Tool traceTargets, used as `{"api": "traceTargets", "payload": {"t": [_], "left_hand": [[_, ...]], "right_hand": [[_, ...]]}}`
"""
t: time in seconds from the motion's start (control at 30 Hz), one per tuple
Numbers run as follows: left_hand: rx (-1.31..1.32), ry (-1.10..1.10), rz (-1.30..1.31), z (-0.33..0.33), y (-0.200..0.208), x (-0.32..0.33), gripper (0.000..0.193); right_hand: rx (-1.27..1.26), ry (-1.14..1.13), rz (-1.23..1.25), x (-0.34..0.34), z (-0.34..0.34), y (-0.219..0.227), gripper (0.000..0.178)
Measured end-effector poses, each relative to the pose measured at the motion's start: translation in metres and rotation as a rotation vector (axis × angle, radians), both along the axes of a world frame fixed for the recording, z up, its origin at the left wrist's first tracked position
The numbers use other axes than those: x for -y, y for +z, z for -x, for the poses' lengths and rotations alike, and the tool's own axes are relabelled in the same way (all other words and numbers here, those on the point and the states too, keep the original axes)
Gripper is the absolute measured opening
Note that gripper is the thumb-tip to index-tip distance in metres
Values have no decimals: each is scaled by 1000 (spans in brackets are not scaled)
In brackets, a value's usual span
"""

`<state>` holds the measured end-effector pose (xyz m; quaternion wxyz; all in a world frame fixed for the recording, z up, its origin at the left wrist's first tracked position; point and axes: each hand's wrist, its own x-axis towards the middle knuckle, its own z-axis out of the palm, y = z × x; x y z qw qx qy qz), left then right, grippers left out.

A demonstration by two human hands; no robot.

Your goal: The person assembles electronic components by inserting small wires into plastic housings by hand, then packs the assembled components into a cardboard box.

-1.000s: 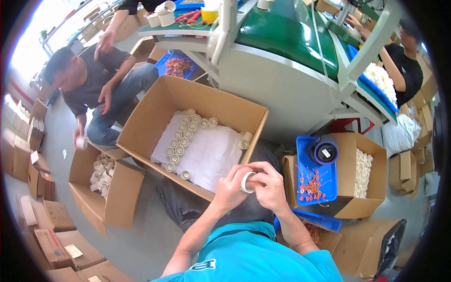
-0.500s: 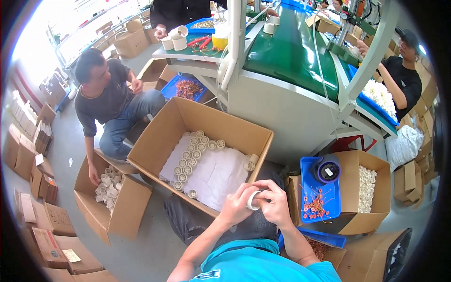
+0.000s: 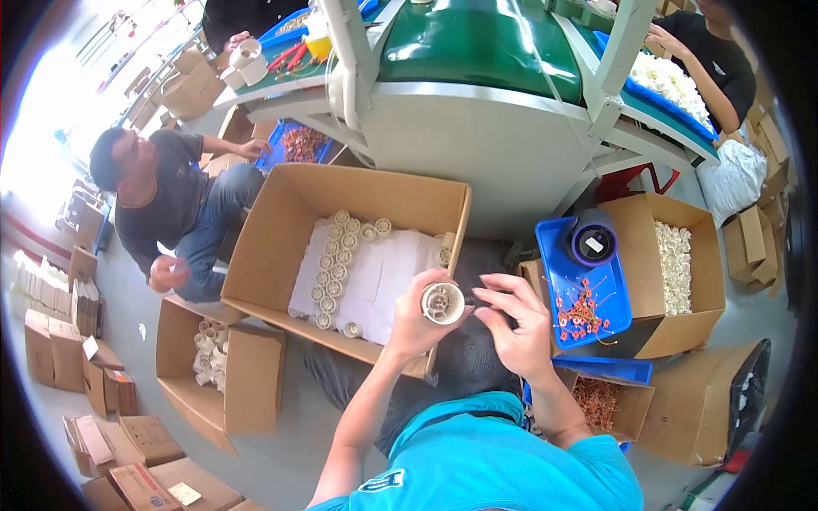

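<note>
My left hand [image 3: 415, 319] is wrapped round a white round plastic socket [image 3: 442, 304], its open end facing up with metal parts showing inside. Just to the right of it, my right hand [image 3: 517, 324] has its fingers apart, the tips close to the socket's rim; I see nothing in them. Beyond my hands stands a large cardboard box [image 3: 341, 183]. Similar white sockets [image 3: 332, 272] line the left and far sides of the white sheet [image 3: 375, 285] inside it.
Right of me, a blue tray [image 3: 615, 294] bears a dark round object [image 3: 591, 241] and red-orange wired parts [image 3: 584, 313]. A box of small white pieces [image 3: 675, 268] adjoins it. At left, a person [image 3: 175, 187] sits by a box of white fittings [image 3: 210, 358]. A green-topped workbench [image 3: 477, 51] stands ahead.
The socket has turned so its open end faces up. My right hand has come off it to the right, fingers spreading. The person at left has lifted a hand from the box. The view has shifted.
</note>
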<state>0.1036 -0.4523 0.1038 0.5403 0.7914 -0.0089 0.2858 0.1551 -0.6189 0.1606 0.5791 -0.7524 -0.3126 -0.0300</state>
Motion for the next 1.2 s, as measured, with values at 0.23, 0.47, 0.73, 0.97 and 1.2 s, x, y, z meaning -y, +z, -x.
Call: {"api": "traceTargets", "payload": {"t": [0.23, 0.47, 0.73, 0.97, 1.2], "left_hand": [[118, 186, -225, -110, 36, -66, 53], [350, 318, -346, -313, 122, -124, 71], [88, 818, -638, -430, 91, -173, 86], [417, 372, -805, -432, 164, -111, 28], [1134, 132, -1506, -361, 245, -49, 24]], "right_hand": [[-212, -280, 100, 69, -19, -71, 25], [-258, -397, 304, 129, -10, -114, 29], [-104, -405, 400, 205, -18, -188, 54], [-194, -706, 484, 240, -67, -174, 40], [-33, -660, 932, 338, -148, -273, 44]]}}
